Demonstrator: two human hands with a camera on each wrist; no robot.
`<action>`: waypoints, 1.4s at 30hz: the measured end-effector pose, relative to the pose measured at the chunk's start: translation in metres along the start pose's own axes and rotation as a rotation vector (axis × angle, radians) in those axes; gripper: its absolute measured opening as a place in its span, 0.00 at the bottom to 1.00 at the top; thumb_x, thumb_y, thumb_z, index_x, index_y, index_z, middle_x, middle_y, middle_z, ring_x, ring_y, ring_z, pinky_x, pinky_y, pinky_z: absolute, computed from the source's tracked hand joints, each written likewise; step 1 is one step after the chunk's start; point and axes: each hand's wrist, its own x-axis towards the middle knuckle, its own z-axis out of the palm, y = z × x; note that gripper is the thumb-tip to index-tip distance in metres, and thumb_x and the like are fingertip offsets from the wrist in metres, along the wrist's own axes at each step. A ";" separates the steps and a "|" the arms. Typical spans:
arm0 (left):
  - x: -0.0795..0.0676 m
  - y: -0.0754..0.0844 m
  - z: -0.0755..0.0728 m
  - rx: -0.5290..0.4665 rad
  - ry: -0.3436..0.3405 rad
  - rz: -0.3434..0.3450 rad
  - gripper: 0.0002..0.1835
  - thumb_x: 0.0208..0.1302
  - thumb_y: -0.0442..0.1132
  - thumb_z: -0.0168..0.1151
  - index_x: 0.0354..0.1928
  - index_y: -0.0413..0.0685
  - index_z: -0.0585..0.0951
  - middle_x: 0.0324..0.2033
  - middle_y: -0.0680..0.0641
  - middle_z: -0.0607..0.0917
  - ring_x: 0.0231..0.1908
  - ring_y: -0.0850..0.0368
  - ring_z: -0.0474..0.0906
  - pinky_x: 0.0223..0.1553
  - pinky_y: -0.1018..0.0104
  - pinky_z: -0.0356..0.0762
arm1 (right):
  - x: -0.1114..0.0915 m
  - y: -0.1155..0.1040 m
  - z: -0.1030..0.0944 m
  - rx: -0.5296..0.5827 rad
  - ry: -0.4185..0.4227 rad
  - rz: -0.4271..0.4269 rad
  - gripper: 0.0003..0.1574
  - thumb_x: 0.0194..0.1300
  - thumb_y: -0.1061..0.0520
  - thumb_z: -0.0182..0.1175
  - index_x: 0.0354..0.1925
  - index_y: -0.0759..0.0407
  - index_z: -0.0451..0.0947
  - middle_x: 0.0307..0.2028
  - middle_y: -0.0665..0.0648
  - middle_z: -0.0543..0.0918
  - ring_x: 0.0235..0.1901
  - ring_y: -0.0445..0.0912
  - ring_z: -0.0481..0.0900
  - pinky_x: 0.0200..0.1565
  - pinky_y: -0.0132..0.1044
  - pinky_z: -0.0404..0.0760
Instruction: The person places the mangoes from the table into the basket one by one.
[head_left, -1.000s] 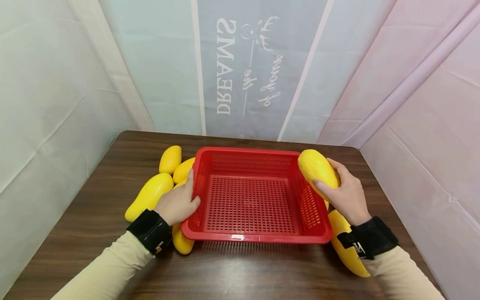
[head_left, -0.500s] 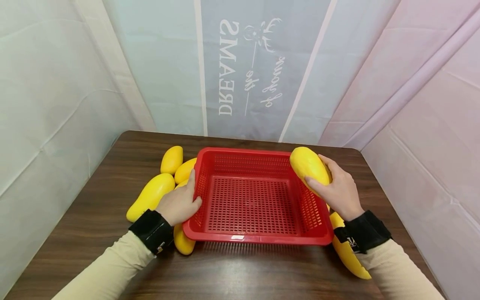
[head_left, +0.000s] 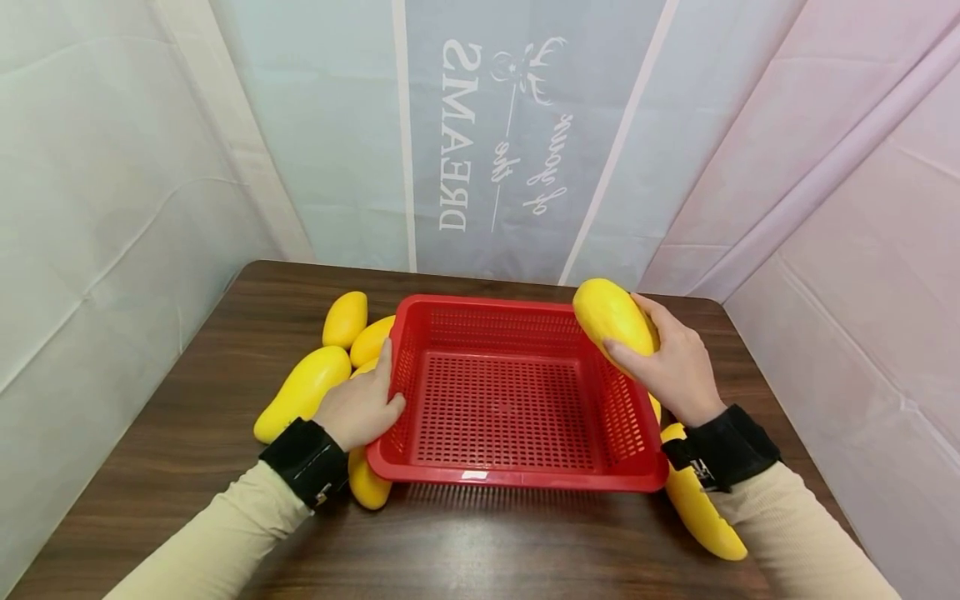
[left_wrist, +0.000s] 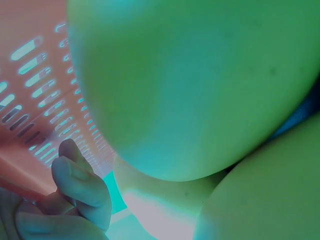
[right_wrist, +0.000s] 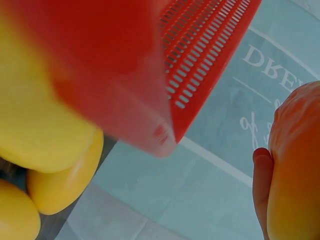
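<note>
A red perforated plastic basket (head_left: 517,478) sits on the table, its floor bare. My left hand (head_left: 358,410) grips its left rim, thumb over the inner side; the left wrist view shows curled fingers (left_wrist: 82,187) at the basket wall. In my right hand (head_left: 681,373) is a large yellow mango (head_left: 611,321), raised over the basket's far right corner. The right wrist view has this mango (right_wrist: 297,170) at its right edge, with one fingertip along it. My palm hides the mango's near end.
Several yellow mangoes (head_left: 303,390) lie left of the basket, partly behind my left hand. More mangoes (head_left: 701,512) lie along its right side, under my right forearm. Fabric walls (head_left: 517,150) enclose the brown wooden table (head_left: 480,550) at the back and sides.
My right hand has moved left with its mango, from beside the right rim to over the basket's far right corner, slightly higher. The left hand stays on the rim.
</note>
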 end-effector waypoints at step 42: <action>0.000 -0.001 0.003 -0.039 0.023 -0.011 0.48 0.69 0.45 0.54 0.79 0.46 0.36 0.30 0.48 0.81 0.20 0.60 0.78 0.25 0.68 0.76 | 0.030 -0.020 0.075 0.078 -0.158 -0.073 0.48 0.61 0.39 0.64 0.74 0.49 0.60 0.59 0.58 0.77 0.41 0.51 0.74 0.41 0.42 0.73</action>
